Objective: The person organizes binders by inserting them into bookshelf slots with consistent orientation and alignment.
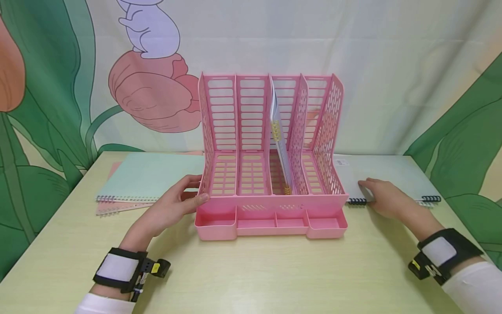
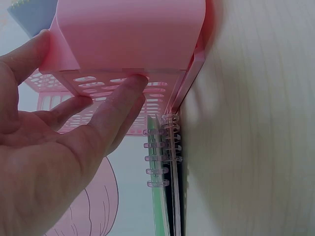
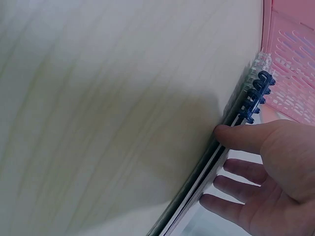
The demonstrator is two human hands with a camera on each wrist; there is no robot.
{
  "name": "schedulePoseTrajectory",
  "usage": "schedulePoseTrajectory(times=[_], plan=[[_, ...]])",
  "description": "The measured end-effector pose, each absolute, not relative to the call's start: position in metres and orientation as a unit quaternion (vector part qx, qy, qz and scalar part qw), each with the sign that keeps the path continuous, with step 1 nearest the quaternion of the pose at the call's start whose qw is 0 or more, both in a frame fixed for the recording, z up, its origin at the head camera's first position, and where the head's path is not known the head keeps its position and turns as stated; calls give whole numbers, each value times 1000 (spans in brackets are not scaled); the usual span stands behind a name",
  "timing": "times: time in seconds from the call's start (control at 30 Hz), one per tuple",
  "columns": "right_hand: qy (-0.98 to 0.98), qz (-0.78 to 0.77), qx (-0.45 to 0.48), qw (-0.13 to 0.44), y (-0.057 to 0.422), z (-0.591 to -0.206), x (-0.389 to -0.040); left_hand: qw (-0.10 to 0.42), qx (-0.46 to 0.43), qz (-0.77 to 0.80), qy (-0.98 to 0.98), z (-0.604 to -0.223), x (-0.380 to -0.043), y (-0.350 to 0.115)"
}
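Observation:
A pink desktop file organizer (image 1: 270,213) with upright dividers stands in the middle of the table. My left hand (image 1: 176,203) touches its left side, the thumb at the front corner and the fairly straight fingers against the outer wall (image 2: 162,91). On the right, my right hand (image 1: 386,198) rests on a pale notebook (image 1: 400,174) with dark coil rings (image 3: 256,96). Its thumb meets the notebook's front edge, while the other fingers lie extended over the cover. Another notebook with clear rings (image 3: 263,61) lies under it.
One spiral-bound book (image 1: 279,135) with yellow rings leans in the third slot of the organizer. Left of it lie a mint-green notebook (image 1: 157,174) and a pink one (image 1: 103,209), stacked flat. A printed curtain (image 1: 372,87) hangs behind the table (image 1: 251,274).

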State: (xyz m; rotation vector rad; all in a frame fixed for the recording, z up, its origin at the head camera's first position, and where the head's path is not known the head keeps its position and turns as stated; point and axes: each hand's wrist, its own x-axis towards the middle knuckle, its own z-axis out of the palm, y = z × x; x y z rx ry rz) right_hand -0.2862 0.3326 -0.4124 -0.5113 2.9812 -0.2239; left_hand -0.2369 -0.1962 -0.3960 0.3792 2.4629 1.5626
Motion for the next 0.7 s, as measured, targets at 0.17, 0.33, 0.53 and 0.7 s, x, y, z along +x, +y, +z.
schedulePoseTrajectory(times=[0.17,0.33,0.53,0.7], plan=[[979,-62,-186,48,333,-411,-284,101,126,528,834,-396,-237,-197],[980,-58,-181,53,331,-410,-283,101,124,526,836,-396,-237,-197],[980,-49,-187,40,331,-407,-281,101,123,525,836,-395,-237,-197],[980,-50,-192,26,332,-405,-278,102,125,527,835,-396,-237,-197]])
